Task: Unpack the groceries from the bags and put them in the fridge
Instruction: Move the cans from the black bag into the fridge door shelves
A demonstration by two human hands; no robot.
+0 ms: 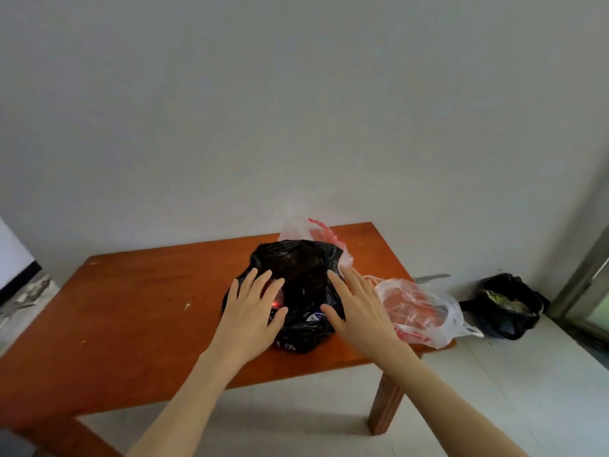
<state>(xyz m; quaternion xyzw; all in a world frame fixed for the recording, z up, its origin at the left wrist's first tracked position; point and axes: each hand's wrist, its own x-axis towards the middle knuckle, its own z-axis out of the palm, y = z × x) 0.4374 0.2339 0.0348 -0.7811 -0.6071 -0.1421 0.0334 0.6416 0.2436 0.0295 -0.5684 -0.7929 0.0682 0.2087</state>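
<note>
Black bag (298, 285) sat mid-table on the wooden table (141, 301), mouth loosely open, red item and a blue-white label showing inside. Left hand (253, 311) lay flat, fingers spread, on the bag's 9 o'clock side; right hand (359, 308) flat and spread at its 3 o'clock, neither gripping anything. Clear red-printed bag (421, 311) at 3 o'clock on the table edge. Another clear bag (309, 230) at 12 o'clock behind. Dark bin bag (507, 305) on floor, far 3 o'clock.

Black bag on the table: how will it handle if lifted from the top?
The black bag is thin, crumpled film, so it will likely go floppy and stretch rather than keep shape. It bulges with items, so probably some weight; contents may shift. Its glossy surface looks slippery under the flat left hand and right hand; bunching the plastic seems safer.
</note>
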